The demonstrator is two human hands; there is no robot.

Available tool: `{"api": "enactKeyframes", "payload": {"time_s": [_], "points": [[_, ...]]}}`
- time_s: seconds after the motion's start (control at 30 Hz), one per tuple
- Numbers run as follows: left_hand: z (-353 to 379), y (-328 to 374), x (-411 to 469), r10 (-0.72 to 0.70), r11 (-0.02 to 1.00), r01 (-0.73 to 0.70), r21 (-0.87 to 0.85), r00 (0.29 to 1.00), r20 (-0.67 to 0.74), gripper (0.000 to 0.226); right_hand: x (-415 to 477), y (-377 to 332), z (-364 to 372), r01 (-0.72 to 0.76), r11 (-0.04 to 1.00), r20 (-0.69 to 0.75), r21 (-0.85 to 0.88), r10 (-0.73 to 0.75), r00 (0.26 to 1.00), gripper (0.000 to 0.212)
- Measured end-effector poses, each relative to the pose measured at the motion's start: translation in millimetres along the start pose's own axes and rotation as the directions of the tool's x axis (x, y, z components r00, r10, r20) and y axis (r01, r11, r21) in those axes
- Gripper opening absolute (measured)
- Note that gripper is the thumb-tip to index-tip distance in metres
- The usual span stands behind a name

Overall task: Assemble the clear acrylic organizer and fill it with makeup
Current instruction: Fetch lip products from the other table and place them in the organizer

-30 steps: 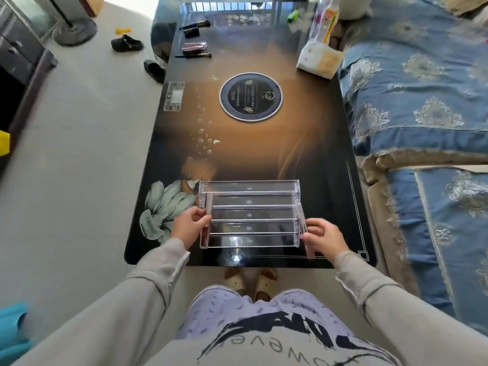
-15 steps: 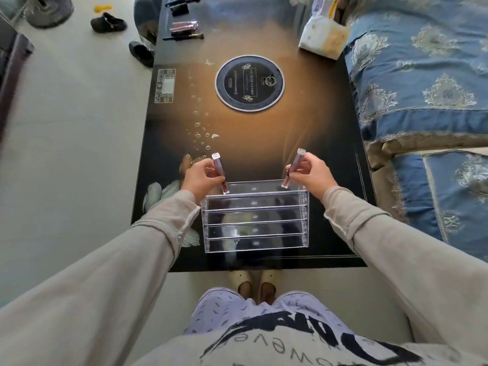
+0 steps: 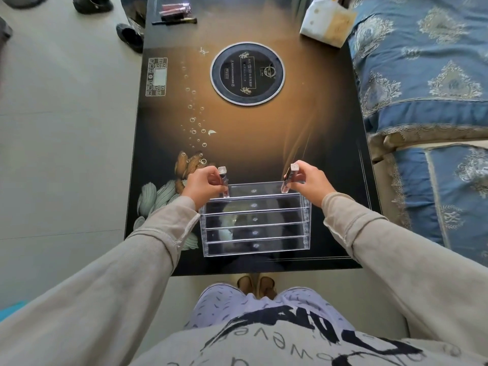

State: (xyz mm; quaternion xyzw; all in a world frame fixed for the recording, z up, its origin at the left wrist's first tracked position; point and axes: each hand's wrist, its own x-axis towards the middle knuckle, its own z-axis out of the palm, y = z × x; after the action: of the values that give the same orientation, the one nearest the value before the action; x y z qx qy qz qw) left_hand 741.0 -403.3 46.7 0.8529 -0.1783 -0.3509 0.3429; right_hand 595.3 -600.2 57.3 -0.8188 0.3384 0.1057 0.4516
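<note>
Clear acrylic stepped organizer (image 3: 254, 220) sits at near edge of glossy black table (image 3: 330, 154), long axis L-R, rows stepping up away from person; back row takes lower ends of 2 slim clear lip-gloss tubes, one per corner; L hand (image 3: 203, 184) pinches left tube (image 3: 224, 180), near upright, cap up; R hand (image 3: 309, 180) pinches right tube (image 3: 289, 178), cap leaning right

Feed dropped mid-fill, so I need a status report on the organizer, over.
Left grip holds left tube, right grip holds right tube. Lower ends in back row of the acrylic organizer. Front rows hold nothing. Nothing blocking.
</note>
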Motion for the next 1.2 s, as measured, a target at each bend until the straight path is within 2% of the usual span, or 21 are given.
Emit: {"api": "enactKeyframes", "payload": {"time_s": [0.1,0.27,0.57,0.8,1.0,1.2], "points": [[-0.3,0.0,-0.5,-0.015,1.0,0.015,-0.024,1.0,0.012,0.032,0.7,1.2,-0.5,0.009,1.0,0.027,-0.026,-0.008,1.0,0.018],[-0.9,0.0,-4.1,-0.031,0.997,0.035,-0.07,0.998,0.054,0.022,-1.1,3.9,-3.1,0.029,0.998,0.046,-0.05,-0.027,0.999,0.017],[0.0,2.0,-4.9,-0.031,0.999,0.033,-0.028,0.996,0.078,0.033,-1.1,4.4,-6.2,0.028,0.998,0.071,-0.057,-0.024,0.997,0.025],[3.4,0.1,-10.9,-0.037,0.997,0.041,-0.066,0.997,0.062,0.033,-3.7,8.7,-6.1,0.024,0.995,0.098,-0.096,-0.015,0.995,0.026],[3.7,-0.8,-10.5,-0.013,1.0,0.012,0.011,0.999,0.048,0.024,-2.3,10.2,-5.1,0.023,0.994,0.107,-0.108,-0.011,0.994,0.026],[3.8,-1.3,-9.5,-0.022,1.0,0.022,-0.011,0.998,0.053,0.023,-1.3,12.1,-3.0,0.021,0.992,0.103,-0.122,-0.008,0.995,0.025]]}}
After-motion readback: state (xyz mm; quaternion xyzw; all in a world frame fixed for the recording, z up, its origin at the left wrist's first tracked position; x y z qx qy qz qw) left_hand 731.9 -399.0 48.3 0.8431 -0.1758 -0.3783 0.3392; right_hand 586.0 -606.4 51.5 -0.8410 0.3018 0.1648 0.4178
